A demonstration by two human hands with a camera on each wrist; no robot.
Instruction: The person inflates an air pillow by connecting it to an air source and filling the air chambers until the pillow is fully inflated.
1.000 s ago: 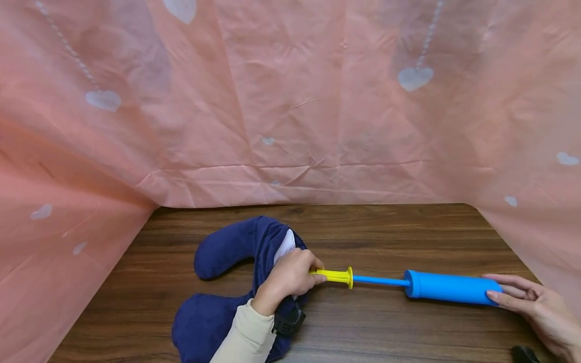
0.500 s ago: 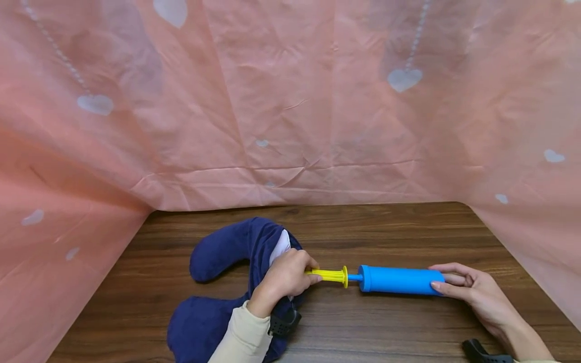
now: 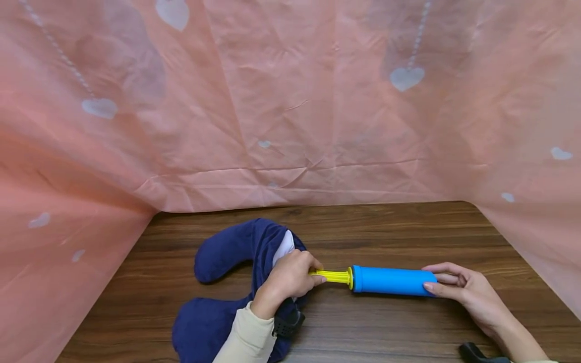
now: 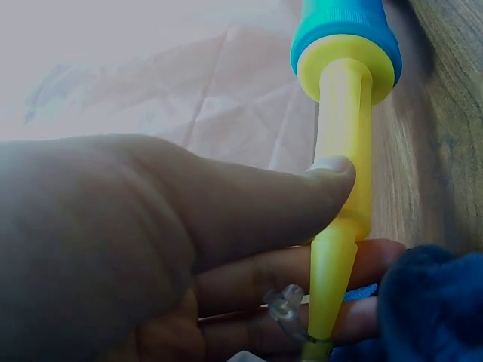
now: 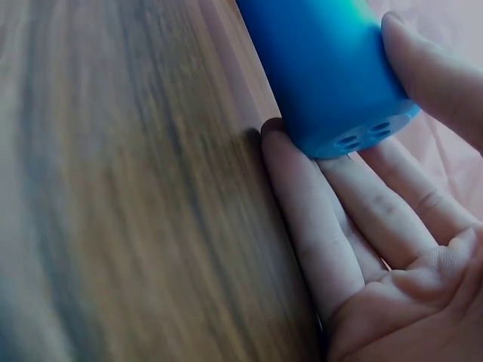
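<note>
A hand pump with a blue barrel (image 3: 392,281) and a yellow nozzle end (image 3: 335,276) lies level across the middle of the head view. My left hand (image 3: 292,273) pinches the yellow part between thumb and fingers. In the left wrist view the tapered yellow tip (image 4: 332,286) meets a clear valve (image 4: 285,305) at the fingers. My right hand (image 3: 469,292) grips the far end of the blue barrel, thumb on one side and fingers on the other. A navy U-shaped neck pillow (image 3: 227,252) lies under the left wrist, with white lining (image 3: 284,247) showing at its opening.
The dark wooden table (image 3: 386,237) carries everything. A pink curtain (image 3: 290,101) with pale hearts hangs at the back and both sides. Black wrist straps show on the left wrist (image 3: 288,322) and near the right wrist (image 3: 481,354).
My right hand has pushed the blue barrel leftward, and the blue rod has slid inside until the barrel meets the yellow flange. My left hand has held its place on the yellow part.
</note>
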